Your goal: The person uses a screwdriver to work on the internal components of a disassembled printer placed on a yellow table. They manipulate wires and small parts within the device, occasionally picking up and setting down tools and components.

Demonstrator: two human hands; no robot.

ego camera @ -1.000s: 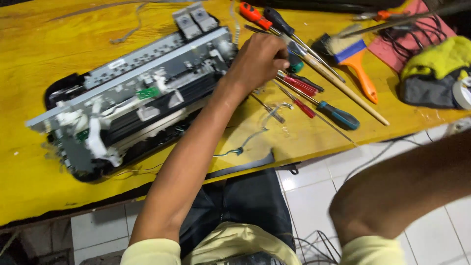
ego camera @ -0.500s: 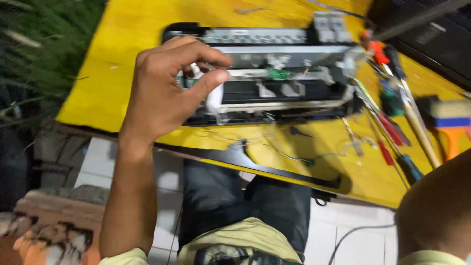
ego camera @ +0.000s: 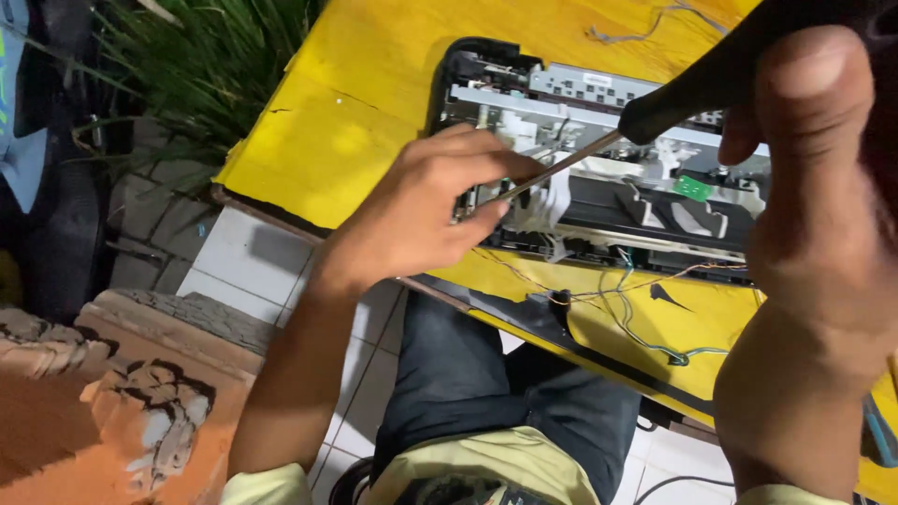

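Note:
A dismantled printer mechanism [ego camera: 645,187], black frame with grey metal rails and white plastic parts, lies on the yellow table [ego camera: 365,103]. My right hand [ego camera: 823,168], close to the camera, grips the black handle of a screwdriver [ego camera: 599,150] whose metal shaft slants down to the left. My left hand [ego camera: 421,215] pinches the shaft near its tip at the left end of the mechanism, beside a white plastic part. The tip itself is hidden by my fingers.
Thin coloured wires [ego camera: 636,309] trail from the mechanism over the table's near edge. A black strip [ego camera: 561,327] lies along that edge. Green plants [ego camera: 206,65] and a brick ledge [ego camera: 112,393] are at the left, white floor tiles below.
My right hand has come up holding a screwdriver. My left hand stays at the left end of the mechanism and now holds the shaft. The view has shifted left and closer.

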